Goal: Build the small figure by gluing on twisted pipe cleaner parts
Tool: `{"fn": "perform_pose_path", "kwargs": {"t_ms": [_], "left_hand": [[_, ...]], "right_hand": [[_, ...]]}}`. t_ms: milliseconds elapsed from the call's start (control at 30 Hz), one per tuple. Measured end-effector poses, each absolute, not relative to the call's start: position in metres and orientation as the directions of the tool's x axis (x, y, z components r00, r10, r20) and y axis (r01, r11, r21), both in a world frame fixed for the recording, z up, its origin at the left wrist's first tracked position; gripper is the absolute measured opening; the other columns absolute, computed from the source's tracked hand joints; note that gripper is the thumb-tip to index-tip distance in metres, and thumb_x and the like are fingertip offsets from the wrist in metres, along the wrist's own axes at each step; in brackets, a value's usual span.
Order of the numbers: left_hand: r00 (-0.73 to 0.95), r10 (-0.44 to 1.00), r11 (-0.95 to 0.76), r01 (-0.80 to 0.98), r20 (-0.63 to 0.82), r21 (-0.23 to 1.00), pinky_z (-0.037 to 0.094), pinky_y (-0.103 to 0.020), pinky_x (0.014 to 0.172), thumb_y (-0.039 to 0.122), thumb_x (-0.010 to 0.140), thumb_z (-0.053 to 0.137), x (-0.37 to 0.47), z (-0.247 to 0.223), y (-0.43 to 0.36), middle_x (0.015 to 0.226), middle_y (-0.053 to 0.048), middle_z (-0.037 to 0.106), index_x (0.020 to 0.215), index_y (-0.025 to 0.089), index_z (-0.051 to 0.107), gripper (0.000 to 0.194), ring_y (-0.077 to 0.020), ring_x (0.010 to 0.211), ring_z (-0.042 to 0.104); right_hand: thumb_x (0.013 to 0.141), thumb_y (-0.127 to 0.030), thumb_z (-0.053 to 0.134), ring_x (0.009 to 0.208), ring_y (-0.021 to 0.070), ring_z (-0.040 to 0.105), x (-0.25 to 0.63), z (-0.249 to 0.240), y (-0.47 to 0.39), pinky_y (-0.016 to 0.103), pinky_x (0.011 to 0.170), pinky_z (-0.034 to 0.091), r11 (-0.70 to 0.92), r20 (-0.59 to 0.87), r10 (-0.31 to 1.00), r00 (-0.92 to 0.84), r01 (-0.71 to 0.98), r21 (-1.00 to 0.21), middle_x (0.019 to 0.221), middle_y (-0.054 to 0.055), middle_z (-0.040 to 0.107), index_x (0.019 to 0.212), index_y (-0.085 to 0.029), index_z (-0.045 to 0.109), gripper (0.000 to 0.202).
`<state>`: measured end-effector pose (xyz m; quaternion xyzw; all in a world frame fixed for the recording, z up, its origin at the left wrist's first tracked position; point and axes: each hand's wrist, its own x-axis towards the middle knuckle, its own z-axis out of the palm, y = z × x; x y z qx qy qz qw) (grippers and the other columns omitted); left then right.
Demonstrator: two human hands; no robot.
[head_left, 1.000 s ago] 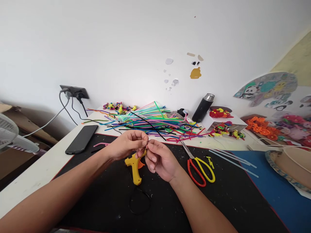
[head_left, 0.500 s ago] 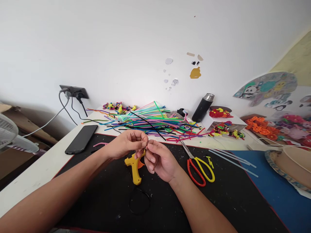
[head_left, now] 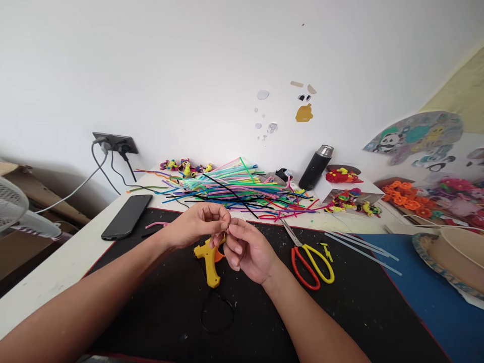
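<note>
Here, my left hand (head_left: 198, 224) and right hand (head_left: 253, 247) pinched a tiny piece (head_left: 229, 226) between their fingertips, equally near both, above the glue gun (head_left: 211, 264); its long axis I couldn't tell.

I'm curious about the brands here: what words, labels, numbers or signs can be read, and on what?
Nothing is readable.
Black flask: faint mark near the base, too small to read.
Yellow wall sticker: tiny pale marks, too small to read.
Phone and scissors: no lettering I can make out.
</note>
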<state>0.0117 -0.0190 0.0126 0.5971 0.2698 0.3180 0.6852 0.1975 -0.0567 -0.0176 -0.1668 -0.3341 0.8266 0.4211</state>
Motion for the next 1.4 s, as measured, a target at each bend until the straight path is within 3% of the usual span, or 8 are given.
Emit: {"fn": "perform_pose_path", "kwargs": {"t_ms": [1400], "left_hand": [[0.609, 0.793, 0.187, -0.246, 0.001, 0.951, 0.045, -0.019, 0.048, 0.038, 0.078, 0.091, 0.023, 0.011, -0.023, 0.057, 0.0, 0.064, 0.081, 0.013, 0.068, 0.034, -0.01, 0.048, 0.058]], "right_hand": [[0.084, -0.038, 0.083, 0.041, 0.0101, 0.048, 0.197, -0.017, -0.058, 0.019, 0.037, 0.043, -0.4, 0.024, 0.825, -0.565, -0.613, -0.681, 0.048, -0.01, 0.049, 0.083, -0.02, 0.059, 0.029]]}}
